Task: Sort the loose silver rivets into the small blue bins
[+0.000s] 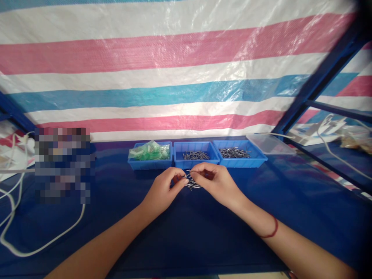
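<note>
My left hand (167, 185) and my right hand (216, 182) meet above a small heap of thin metal pins (193, 186) on the blue table. These look like nails or rivets, but their exact kind is too small to tell. Thumb and forefinger of the left hand are closed on what seems to be one pin. The right hand's fingers are pinched close beside it; what they hold is hidden. Just behind stand a blue bin (196, 161) with loose metal pins in the middle and another blue bin (244, 163) of similar pins to the right.
A third blue bin (149, 165) at left holds green-tinted plastic bags (152, 152). A clear plastic lid (271, 144) lies behind the right bin. White cables (43, 250) loop over the left side. A striped sheet (162, 58) hangs behind; a blue frame post (316, 89) rises at right.
</note>
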Demonstrator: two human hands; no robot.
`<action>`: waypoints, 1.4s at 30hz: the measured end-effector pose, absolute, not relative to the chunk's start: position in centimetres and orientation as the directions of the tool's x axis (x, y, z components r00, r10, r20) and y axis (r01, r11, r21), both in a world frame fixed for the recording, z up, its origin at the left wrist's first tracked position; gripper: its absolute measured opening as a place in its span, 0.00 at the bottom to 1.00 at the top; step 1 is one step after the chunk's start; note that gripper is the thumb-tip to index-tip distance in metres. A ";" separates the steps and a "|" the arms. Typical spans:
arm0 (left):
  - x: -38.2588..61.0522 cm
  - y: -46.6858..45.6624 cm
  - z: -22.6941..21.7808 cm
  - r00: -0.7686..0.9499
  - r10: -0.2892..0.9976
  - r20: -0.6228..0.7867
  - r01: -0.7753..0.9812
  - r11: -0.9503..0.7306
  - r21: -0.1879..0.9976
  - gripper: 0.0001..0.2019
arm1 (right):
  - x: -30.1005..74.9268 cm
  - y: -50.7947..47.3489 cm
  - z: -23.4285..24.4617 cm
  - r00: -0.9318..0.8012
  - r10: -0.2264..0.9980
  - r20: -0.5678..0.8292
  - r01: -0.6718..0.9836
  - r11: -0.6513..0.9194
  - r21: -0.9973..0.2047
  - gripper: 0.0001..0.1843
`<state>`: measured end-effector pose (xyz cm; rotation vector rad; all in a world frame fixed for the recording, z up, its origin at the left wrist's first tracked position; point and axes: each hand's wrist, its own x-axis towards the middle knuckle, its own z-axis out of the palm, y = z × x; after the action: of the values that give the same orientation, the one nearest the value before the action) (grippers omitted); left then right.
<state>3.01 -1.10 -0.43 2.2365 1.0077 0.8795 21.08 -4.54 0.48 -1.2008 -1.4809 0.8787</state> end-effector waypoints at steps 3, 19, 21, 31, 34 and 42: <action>3.0 -1.1 -0.4 0.503 0.786 0.361 0.445 -0.593 0.671 0.07 | 21.1 -4.5 0.4 -0.022 0.954 0.299 0.242 0.296 -0.924 0.07; 1.8 -0.4 0.2 0.614 0.716 0.331 0.524 -0.684 0.508 0.10 | 26.6 -2.7 2.0 0.117 0.809 0.576 0.790 0.276 -0.547 0.08; 1.5 0.0 0.0 0.671 0.683 0.289 0.548 -0.720 0.426 0.10 | 29.6 -2.2 2.2 0.215 0.787 0.578 0.894 0.080 -0.441 0.09; 1.6 0.2 -0.1 0.708 0.679 0.194 0.609 -0.726 0.320 0.10 | 34.1 -1.2 1.1 0.453 0.735 0.505 0.889 -0.325 -0.324 0.17; 1.9 0.1 0.0 0.671 0.706 0.227 0.613 -0.700 0.366 0.10 | 30.9 -1.7 1.8 0.299 0.779 0.551 0.910 -0.059 -0.410 0.14; 2.4 -0.6 -0.1 0.511 0.793 0.332 0.493 -0.587 0.642 0.09 | 22.3 -4.0 0.9 -0.189 0.878 0.439 0.560 0.464 -0.686 0.11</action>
<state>2.41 -0.56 -0.12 2.2837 1.0530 0.8477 22.28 -4.00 0.89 -1.2087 -1.8750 0.4786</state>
